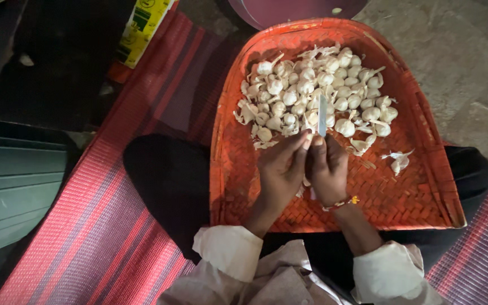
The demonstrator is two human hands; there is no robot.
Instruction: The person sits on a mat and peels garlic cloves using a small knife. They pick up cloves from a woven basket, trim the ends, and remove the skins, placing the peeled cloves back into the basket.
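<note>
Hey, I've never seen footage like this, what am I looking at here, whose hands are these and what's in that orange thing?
This is one picture from a camera worn on a person's head, looking down at their own lap and hands. No machine is involved. An orange woven tray rests across their legs, over a red striped mat. A pile of garlic lies on the tray, with one loose piece apart. The right hand holds a small knife, blade pointing away. The left hand meets it, fingers pinched; what they pinch is hidden.
</note>
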